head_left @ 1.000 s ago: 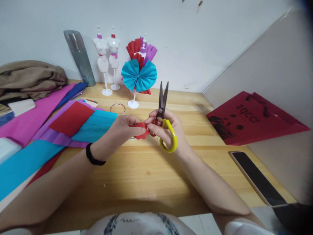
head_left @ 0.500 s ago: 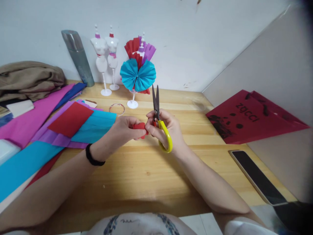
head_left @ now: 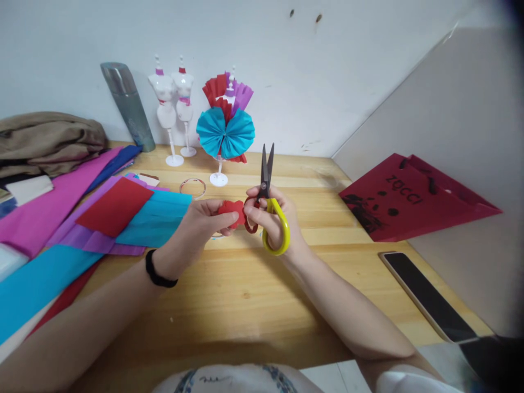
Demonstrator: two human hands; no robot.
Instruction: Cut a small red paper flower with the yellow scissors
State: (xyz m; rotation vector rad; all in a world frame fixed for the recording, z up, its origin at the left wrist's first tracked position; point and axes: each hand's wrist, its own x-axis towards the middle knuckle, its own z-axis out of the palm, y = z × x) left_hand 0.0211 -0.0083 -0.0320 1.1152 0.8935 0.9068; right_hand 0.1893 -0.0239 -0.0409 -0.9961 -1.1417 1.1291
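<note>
Between thumb and fingers, my left hand [head_left: 207, 218] pinches a small red paper piece [head_left: 232, 210] with a wavy, scalloped edge. My right hand [head_left: 280, 218] is wrapped round scissors [head_left: 266, 185] with dark blades and yellow and red handles. The blades point away from me and stand slightly apart. My right fingertips are at the right edge of the red paper, so both hands are close together above the wooden table [head_left: 245, 316]. Behind them a small white dress form [head_left: 219, 178] carries a blue pleated paper bow [head_left: 226, 134] and red and purple pleats.
Two white dress forms [head_left: 167, 117] and a grey-green bottle [head_left: 130, 109] stand by the wall. Coloured paper sheets [head_left: 114, 204] and a brown cloth [head_left: 49, 136] lie on the left. A ring-shaped roll [head_left: 192, 188] is nearby. On the right are a red paper bag [head_left: 409, 202] and a phone [head_left: 429, 295].
The red paper has turned and opened out, now showing a flatter scalloped face. The scissors have shifted slightly in my right hand, exposing the red handle loop. The view has tilted a little.
</note>
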